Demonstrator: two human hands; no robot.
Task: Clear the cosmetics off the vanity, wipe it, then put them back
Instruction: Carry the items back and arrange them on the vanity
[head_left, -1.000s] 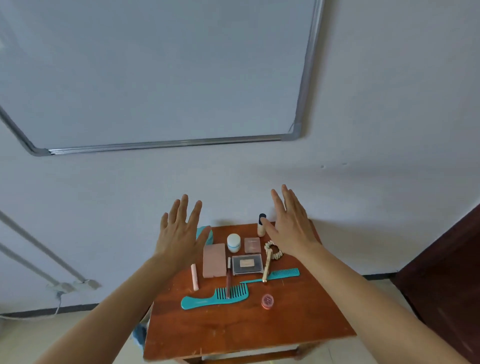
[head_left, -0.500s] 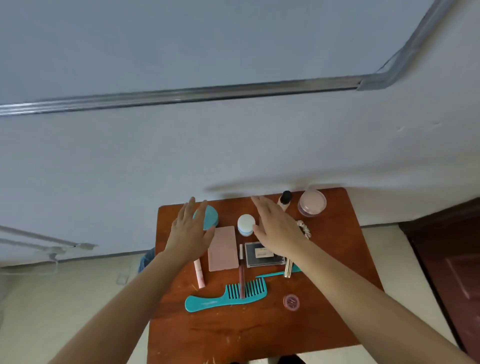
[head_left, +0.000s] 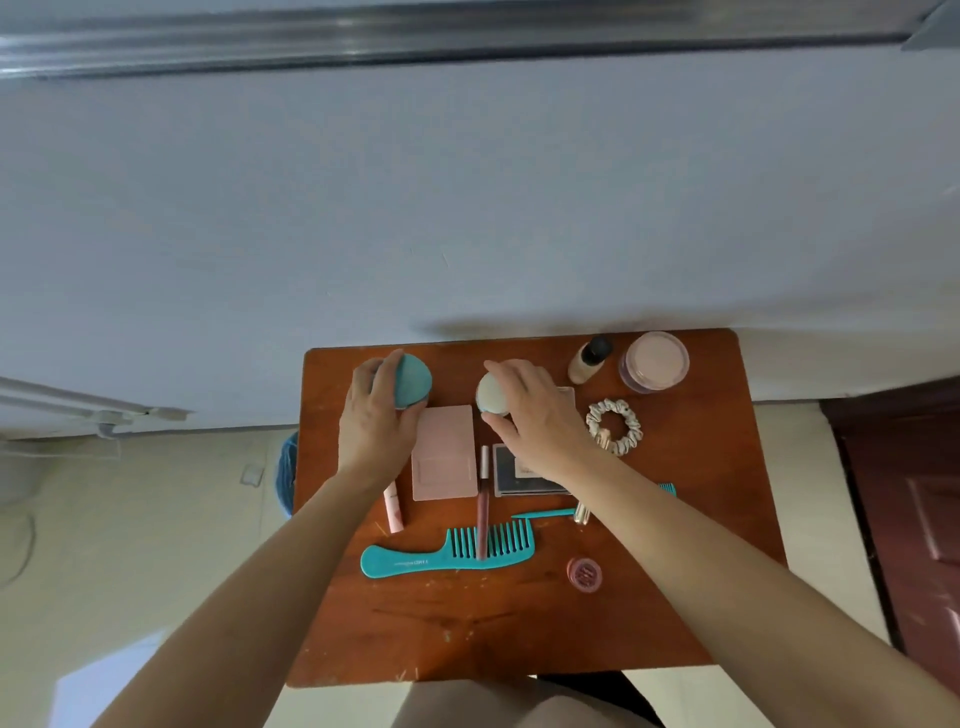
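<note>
Desk (head_left: 519, 634) of red-brown wood stands against pale wall (head_left: 467, 208). Left hand (head_left: 374, 415) curls round teal round case (head_left: 413, 382) at back left. Right hand (head_left: 535, 410) grips small white-lidded jar (head_left: 491, 395) at back centre, just behind pink palette (head_left: 444, 457).

Small red-brown wooden table (head_left: 467, 623) in front of me.

Far edge, from my left: round teal case (head_left: 413, 379), small white round jar (head_left: 491, 395), little tan bottle with black cap (head_left: 589, 358), big round pink jar (head_left: 654, 361).

Middle: flat pink case (head_left: 444, 457), dark grey flat box (head_left: 506, 467), white frilly hair tie (head_left: 614, 426).

Nearer me: thin pink tube (head_left: 393, 506), big teal plastic comb (head_left: 447, 553), thin brown-pink stick (head_left: 483, 509) across its teeth, tiny red round pot (head_left: 584, 573).
</note>
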